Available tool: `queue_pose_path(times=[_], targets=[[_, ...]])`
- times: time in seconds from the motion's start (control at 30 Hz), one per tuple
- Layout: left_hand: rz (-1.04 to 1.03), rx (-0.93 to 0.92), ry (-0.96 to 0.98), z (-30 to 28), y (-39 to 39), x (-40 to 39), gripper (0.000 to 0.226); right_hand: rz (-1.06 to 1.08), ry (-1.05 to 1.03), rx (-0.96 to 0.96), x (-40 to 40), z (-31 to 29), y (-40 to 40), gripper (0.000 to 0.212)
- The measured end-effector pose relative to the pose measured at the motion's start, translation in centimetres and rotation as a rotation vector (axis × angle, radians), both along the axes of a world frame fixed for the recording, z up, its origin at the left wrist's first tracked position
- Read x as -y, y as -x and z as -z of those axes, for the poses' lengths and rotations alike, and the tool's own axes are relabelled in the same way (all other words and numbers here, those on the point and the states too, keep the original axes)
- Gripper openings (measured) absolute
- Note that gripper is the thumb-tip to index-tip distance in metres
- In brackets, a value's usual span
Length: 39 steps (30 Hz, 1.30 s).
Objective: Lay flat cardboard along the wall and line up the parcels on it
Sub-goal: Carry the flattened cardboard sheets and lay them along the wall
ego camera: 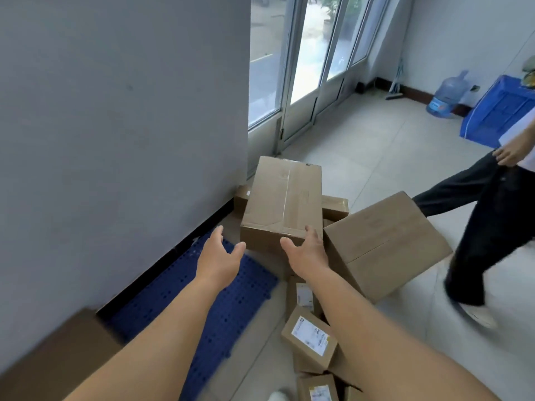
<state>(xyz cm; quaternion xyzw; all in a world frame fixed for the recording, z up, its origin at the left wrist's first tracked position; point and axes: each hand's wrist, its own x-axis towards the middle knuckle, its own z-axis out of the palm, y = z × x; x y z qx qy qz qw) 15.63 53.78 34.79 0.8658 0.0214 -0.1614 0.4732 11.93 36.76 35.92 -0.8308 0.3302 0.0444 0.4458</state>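
Note:
A long taped cardboard parcel [283, 204] lies on top of lower boxes by the grey wall [121, 125]. My right hand [307, 253] is open and touches its near right corner. My left hand [221, 256] is open just short of its near left corner, touching nothing. A bigger brown parcel [385, 244] sits tilted to the right. Small labelled parcels [311, 340] lie under my right forearm. Flat cardboard [60, 354] lies against the wall at lower left, beside a blue perforated mat [231, 308].
Another person in black trousers [489, 233] strides past on the right, close to the big parcel. Glass doors [304, 62] stand beyond the wall's end. A blue crate [500, 111], a water bottle [445, 95] and a broom [396, 82] are at the far right wall.

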Motion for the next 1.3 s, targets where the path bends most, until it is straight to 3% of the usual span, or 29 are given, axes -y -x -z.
queue_pose_path(times=[0.3,0.73,0.93,1.3], targets=[[0.098,0.023,-0.126,-0.4,-7.9,4.8,0.071,0.056,0.063,-0.035,7.9,-0.9,-6.3,0.074],[0.163,-0.084,-0.175,3.2,-20.7,5.2,0.071,0.182,0.094,-0.137,11.8,2.8,-15.7,0.069],[0.168,-0.194,-0.123,7.3,-25.4,6.9,0.073,0.242,0.029,-0.169,14.5,7.0,-19.4,0.074],[0.114,-0.284,-0.237,18.4,-36.6,15.4,0.076,0.225,-0.053,-0.280,23.7,19.8,-30.5,0.076]])
